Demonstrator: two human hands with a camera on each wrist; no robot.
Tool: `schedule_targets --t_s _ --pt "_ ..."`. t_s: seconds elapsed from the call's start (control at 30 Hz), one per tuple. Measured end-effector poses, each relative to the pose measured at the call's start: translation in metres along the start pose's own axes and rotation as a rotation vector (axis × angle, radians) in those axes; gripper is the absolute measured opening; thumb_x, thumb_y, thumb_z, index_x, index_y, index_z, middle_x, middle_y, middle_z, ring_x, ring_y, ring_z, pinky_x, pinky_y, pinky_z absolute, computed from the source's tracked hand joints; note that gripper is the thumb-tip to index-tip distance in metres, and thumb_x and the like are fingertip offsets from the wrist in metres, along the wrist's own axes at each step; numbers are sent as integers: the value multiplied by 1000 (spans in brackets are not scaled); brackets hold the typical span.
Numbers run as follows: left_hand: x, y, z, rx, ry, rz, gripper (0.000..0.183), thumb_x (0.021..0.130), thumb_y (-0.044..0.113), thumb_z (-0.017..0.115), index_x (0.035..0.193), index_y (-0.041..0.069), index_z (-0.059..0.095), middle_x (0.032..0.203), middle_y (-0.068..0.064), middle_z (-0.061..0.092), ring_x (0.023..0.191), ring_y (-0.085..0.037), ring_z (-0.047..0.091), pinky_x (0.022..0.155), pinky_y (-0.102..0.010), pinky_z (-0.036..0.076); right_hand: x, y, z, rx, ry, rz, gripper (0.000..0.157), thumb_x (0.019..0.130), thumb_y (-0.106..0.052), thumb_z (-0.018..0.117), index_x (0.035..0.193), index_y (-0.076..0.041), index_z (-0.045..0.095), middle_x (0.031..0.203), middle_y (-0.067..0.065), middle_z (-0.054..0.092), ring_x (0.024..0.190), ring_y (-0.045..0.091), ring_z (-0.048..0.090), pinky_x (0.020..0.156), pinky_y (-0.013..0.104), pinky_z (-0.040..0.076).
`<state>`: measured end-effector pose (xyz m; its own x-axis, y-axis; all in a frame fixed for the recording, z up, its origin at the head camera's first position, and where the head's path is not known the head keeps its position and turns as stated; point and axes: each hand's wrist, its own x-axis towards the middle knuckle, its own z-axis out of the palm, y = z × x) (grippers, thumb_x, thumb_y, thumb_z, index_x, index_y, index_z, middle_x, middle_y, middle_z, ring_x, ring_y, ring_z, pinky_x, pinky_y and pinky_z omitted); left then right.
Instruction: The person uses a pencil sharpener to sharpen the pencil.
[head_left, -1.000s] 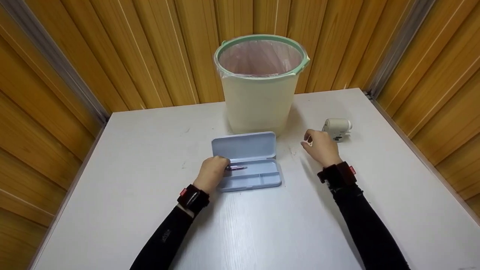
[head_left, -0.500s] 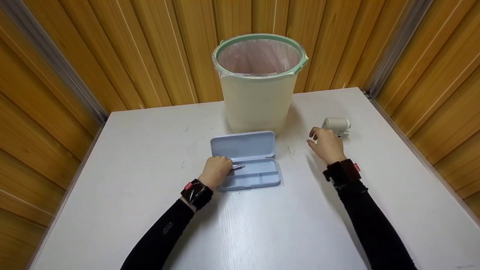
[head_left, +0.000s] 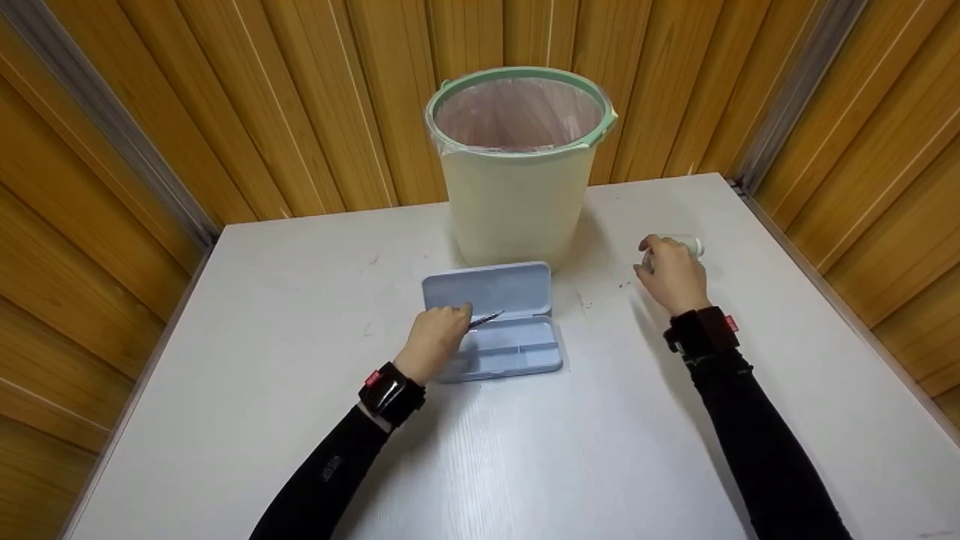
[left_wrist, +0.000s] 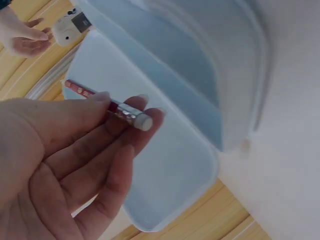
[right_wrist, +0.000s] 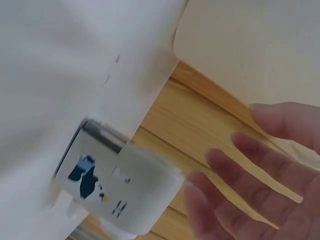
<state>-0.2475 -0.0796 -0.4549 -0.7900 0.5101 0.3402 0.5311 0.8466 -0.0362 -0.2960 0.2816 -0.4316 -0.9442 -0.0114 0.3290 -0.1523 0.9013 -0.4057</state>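
My left hand (head_left: pixel 435 337) pinches a short pencil (head_left: pixel 487 320) just above the pencil case (head_left: pixel 534 356). In the left wrist view the pencil (left_wrist: pixel 131 116) has a red patterned body, a metal band and a white eraser end, held between thumb and fingers. The light blue pencil case lies with its lid raised. Off to the right, my right hand (head_left: pixel 675 279) is beside an off-white pencil sharpener (head_left: pixel 688 242), partly covering it in the head view. Seen from the right wrist, the sharpener (right_wrist: pixel 115 180) bears a cartoon print, and the right fingers (right_wrist: pixel 250 175) are spread, apart from it.
Behind the pencil case stands a tall pale bin (head_left: pixel 517 202) with a green rim and a clear liner. A white table (head_left: pixel 300 300) carries everything. Wood-patterned walls (head_left: pixel 315 97) close in the back and both sides.
The pencil, earlier low in the case, is lifted and tilted in my left hand. My right hand has moved rightward, closer to the sharpener.
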Motion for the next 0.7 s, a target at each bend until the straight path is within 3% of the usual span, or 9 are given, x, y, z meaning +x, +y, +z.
schedule_targets --t_s 0.23,0.4,0.57,0.7 --pt "0 15 -8 -21 20 23 12 88 -3 59 83 4 51 71 -8 68 57 -27 66 45 -38 53 16 27 2 1 19 -35 65 78 -1 75 137 5 47 135 35 48 126 54 42 94 70 41" --pt "-2 23 -7 -1 42 29 14 90 7 63 83 5 51 72 -5 69 57 -25 67 44 -37 52 27 46 5 -56 -19 -57 85 71 4 79 145 4 37 144 35 39 135 52 33 102 73 32" --pt "-4 29 -3 2 42 27 14 89 9 64 85 5 52 71 -5 69 55 -25 66 41 -37 50 35 59 7 -92 -51 -107 84 68 10 79 142 7 40 139 36 44 132 53 38 106 69 32" --pt "-5 29 -1 -15 30 16 15 91 12 64 86 5 52 72 -6 69 56 -27 66 41 -37 50 41 65 7 -66 -101 -124 73 65 14 80 132 12 50 128 38 53 121 55 48 105 65 38"
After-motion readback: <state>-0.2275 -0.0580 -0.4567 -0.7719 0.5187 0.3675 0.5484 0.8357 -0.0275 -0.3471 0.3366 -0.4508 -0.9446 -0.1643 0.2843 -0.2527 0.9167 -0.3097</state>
